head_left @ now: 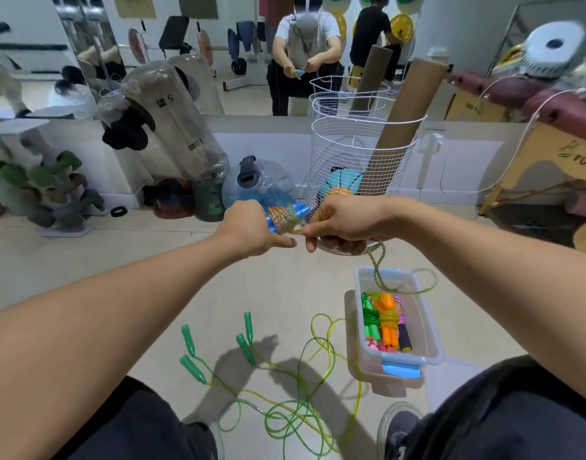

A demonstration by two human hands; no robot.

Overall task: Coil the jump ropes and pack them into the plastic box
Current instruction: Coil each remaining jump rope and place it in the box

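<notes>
Pale gym floor (285,293) under both hands' grips, left hand (251,230) and right hand (341,220), pinching blue-handled rope (286,215).

- bare floor (278,287) lying open between raised hands and plastic box (431,330)
- green ropes (285,410) tangling across floor near feet
- wire basket (361,167) standing right behind hands, blocking forward reach
- box's far end sitting free

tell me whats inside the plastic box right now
The plastic box holds three coiled jump ropes side by side: a green one, an orange one and a pink one with black handles. Whatever lies beneath the bundles is covered.
</notes>
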